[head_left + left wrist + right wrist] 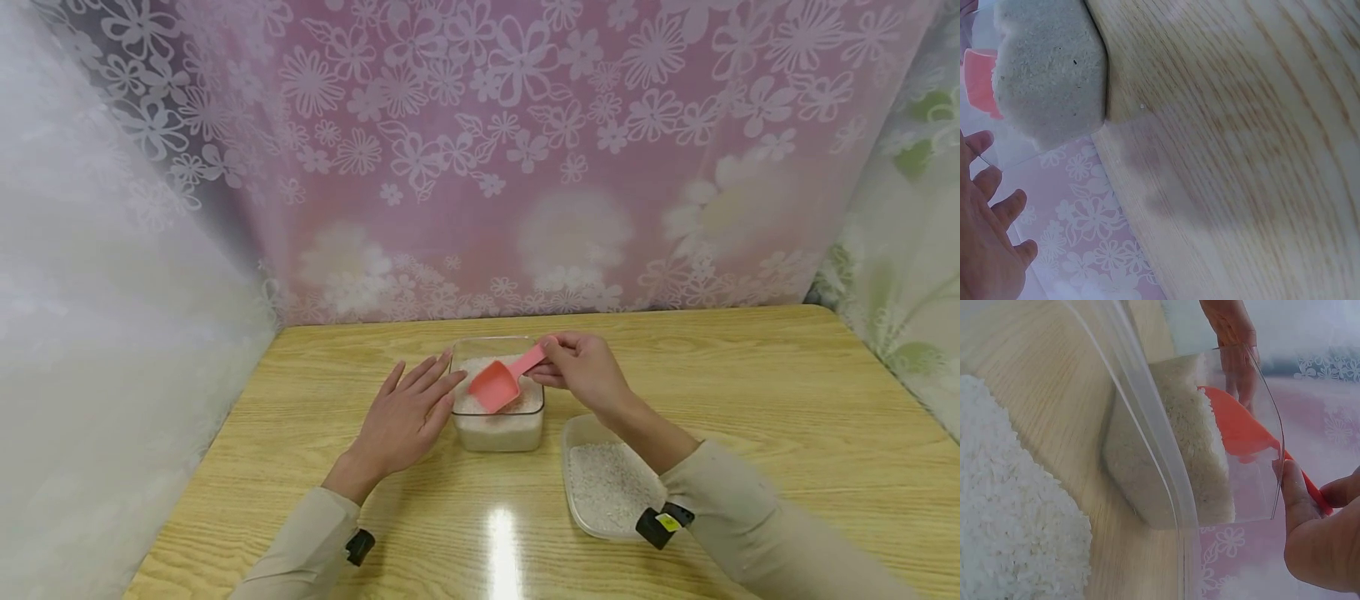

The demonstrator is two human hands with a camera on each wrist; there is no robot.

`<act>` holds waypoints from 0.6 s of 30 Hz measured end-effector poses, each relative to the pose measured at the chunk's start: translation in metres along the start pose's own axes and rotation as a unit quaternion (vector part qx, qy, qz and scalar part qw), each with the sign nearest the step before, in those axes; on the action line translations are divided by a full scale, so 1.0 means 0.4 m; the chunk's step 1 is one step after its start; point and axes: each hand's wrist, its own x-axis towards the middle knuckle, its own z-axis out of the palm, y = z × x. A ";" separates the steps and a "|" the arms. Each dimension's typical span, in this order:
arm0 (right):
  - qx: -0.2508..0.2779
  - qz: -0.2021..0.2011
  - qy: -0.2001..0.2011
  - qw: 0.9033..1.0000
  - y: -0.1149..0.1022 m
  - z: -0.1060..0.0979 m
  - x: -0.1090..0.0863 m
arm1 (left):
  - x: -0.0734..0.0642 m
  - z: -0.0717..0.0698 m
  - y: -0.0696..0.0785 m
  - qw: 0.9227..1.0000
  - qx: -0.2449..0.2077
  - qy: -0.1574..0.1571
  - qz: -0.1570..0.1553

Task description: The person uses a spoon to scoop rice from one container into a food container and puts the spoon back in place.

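A pink scoop [495, 386] lies tilted over the rice [480, 427] inside a clear square container [529, 442]. My right hand [588, 371] pinches the scoop's handle at the container's far right corner. In the right wrist view the scoop's bowl [1235, 425] meets the rice surface, and thumb and fingers [1297, 494] close on the handle just outside the clear wall. My left hand [408, 417] has its fingers stretched out, with the fingertips at the container's left rim. The left wrist view shows those fingers [1009, 209] spread beside the clear wall.
A second, shallower plastic container [573, 500] with rice stands nearer on the right, partly under my right forearm. The wooden table [300, 417] ends at a pink flowered curtain [487, 250] behind. Pale flowered sheets hang on both sides.
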 end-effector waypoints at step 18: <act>0.003 0.024 0.000 1.000 0.004 0.012 -0.002 | 0.000 -0.001 0.000 1.000 0.011 0.001 0.001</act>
